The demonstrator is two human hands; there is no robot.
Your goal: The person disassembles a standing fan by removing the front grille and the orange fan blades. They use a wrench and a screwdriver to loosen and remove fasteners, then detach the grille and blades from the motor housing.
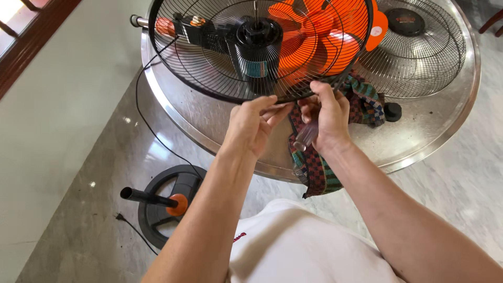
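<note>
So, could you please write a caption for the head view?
Both hands, left and right, pinch the fan guard's rim over a steel tray; right also holds a screwdriver.

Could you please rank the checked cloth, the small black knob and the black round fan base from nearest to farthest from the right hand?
From the right hand:
1. Checked cloth, directly beneath.
2. Small black knob, on the tray's right.
3. Black round fan base, floor, lower left.

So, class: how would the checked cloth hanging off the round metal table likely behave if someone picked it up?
The checked cloth droops over the table's rim, so it is probably floppy and light. It looks bunched under the fan guard, so it might snag.
</note>
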